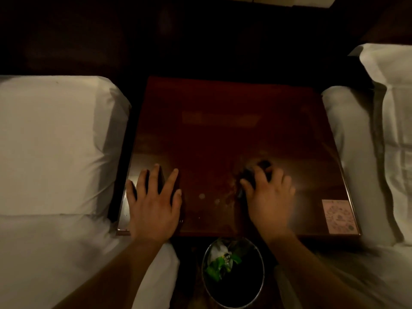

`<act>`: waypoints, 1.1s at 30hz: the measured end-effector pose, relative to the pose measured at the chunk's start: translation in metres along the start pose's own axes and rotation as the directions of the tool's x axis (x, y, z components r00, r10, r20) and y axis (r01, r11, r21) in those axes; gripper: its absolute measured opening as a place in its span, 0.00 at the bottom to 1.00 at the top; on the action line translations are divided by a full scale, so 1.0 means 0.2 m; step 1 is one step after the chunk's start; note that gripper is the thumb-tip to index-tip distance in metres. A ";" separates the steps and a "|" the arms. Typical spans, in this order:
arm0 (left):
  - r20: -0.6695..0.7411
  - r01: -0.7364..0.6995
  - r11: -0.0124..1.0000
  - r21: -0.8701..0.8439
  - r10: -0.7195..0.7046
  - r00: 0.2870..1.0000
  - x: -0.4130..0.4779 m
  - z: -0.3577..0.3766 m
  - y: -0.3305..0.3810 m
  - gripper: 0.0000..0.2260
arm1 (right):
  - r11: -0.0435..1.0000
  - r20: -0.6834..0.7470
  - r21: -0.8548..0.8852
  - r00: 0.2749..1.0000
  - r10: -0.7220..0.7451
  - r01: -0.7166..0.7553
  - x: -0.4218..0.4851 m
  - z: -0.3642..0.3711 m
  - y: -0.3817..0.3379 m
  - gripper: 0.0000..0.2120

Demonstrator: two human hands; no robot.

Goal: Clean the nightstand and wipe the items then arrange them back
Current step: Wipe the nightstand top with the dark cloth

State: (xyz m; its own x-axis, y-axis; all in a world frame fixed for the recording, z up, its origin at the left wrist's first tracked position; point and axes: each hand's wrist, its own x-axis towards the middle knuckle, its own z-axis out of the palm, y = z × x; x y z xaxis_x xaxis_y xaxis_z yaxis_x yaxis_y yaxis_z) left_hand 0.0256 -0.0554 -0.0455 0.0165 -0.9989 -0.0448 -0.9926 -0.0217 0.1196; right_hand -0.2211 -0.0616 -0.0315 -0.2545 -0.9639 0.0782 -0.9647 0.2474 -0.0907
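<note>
The grip of the right hand (268, 197) is curled round a dark cloth (262, 167), pressed on the table (223, 130). Just left of it lie pale spots (201, 195), and beyond them the left hand (153, 204) rests spread flat. Firm, overlapping strokes leftward over the spots would likely serve best, keeping off the pink card (338, 216) to the right.

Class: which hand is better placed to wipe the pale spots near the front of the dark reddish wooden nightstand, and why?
Right. The right hand grips the dark crumpled cloth just beside the pale spots; the left hand lies flat on the dark reddish wooden nightstand, holding nothing.
</note>
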 end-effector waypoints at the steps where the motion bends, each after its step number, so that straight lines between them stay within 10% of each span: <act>1: -0.014 0.004 1.000 -0.009 -0.004 1.000 0.00 0.00 0.00 0.23 | 0.998 0.026 0.016 0.998 -0.055 0.055 -0.09 0.00 -0.05 0.23; 5: -0.022 0.021 1.000 -0.023 -0.022 1.000 0.01 -0.01 -0.01 0.24 | 0.918 0.098 -0.004 0.914 -0.394 0.396 -0.31 0.00 -0.11 0.24; 11: 0.010 0.025 1.000 0.002 -0.025 1.000 0.00 0.01 -0.01 0.24 | 0.997 -0.006 -0.022 0.997 -0.078 0.078 0.02 0.02 -0.20 0.21; 16: 0.018 0.024 1.000 0.009 -0.024 1.000 0.01 0.00 -0.01 0.25 | 0.905 0.087 0.004 0.901 -0.425 0.426 -0.33 0.00 -0.19 0.23; 23: 0.040 0.021 1.000 0.003 -0.021 0.999 0.01 0.00 0.00 0.25 | 0.991 -0.025 -0.045 0.991 -0.128 0.127 0.11 0.03 -0.16 0.21; 27: 0.040 0.017 1.000 -0.001 -0.017 0.999 0.00 -0.01 0.00 0.25 | 0.946 0.075 0.071 0.944 -0.321 0.316 -0.25 -0.01 -0.23 0.22; 31: 0.021 0.011 1.000 -0.017 -0.010 1.000 0.01 -0.01 -0.01 0.25 | 0.946 0.100 0.272 0.973 -0.208 0.174 -0.18 -0.01 -0.31 0.20; 33: 0.003 0.000 0.999 -0.051 0.000 1.000 0.02 -0.01 -0.01 0.26 | 0.892 0.081 0.201 0.900 -0.427 0.405 -0.12 0.00 -0.40 0.20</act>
State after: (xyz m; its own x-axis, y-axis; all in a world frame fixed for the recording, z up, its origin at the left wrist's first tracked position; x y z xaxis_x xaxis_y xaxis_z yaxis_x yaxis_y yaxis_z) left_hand 0.0277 -0.0584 -0.0435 0.0157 -0.9987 -0.0480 -0.9852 -0.0236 0.1699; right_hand -0.1369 -0.0581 -0.0251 0.1886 -0.9816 0.0287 -0.9499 -0.1898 -0.2483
